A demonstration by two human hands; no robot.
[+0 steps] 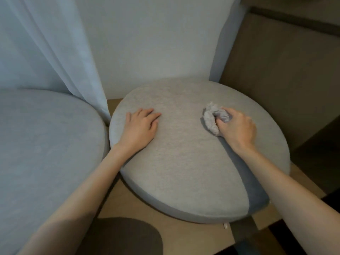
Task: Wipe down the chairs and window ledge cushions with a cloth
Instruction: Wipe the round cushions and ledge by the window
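Head view showed my left hand [139, 126] lying flat on the round grey cushion [184, 162], close to its left edge. Its fingers [153, 116] were straight and a little apart, pressed on the fabric. My right hand [237, 126] was toward the cushion's right edge, fingers [226, 111] curled and clamped on a crumpled pale cloth [210, 120]. The cloth bulged out to the left of my knuckles and touched the cushion top.

The cushion sat on a tan wooden ledge [128, 205], its far edge near the white wall [156, 43]. A second, larger cushion [46, 144] lay just beside it toward the ledge's left end, the two rims nearly meeting. A sheer white curtain [55, 43] hung down to the back edge of the ledge, ending in the gap between the two cushions. The shadow of my right arm ran across the cushion to its near edge.
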